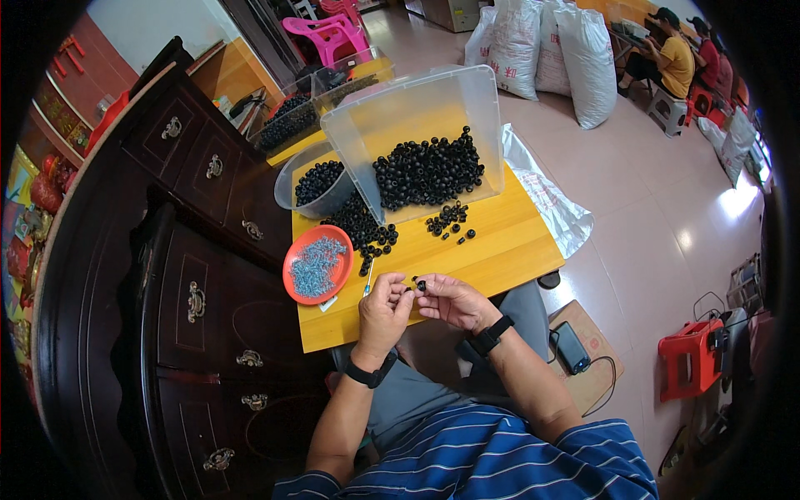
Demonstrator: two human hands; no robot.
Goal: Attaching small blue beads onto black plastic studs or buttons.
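Both hands meet just past the near edge of the yellow wooden table [517, 242]. The thumb and fingers of my right hand [457, 303] pinch a small black round part [421, 286]. Close beside it, my left hand [385, 310] is closed in a pinch; a dark bit shows at its fingertips, too small to name. A red plate [291, 282] full of small silvery screw-like pieces [317, 265] lies left of my hands. Beyond them, loose black round parts [357, 223] are heaped on the table, with a smaller scatter [447, 218] to the right.
A clear plastic bin [354, 133], tipped toward me, holds many black parts. Left of it stands a round tub [285, 187]. Dark drawers [225, 333] flank the table's left. White sacks [583, 67], seated people [677, 60] and a red stool [690, 354] are farther off.
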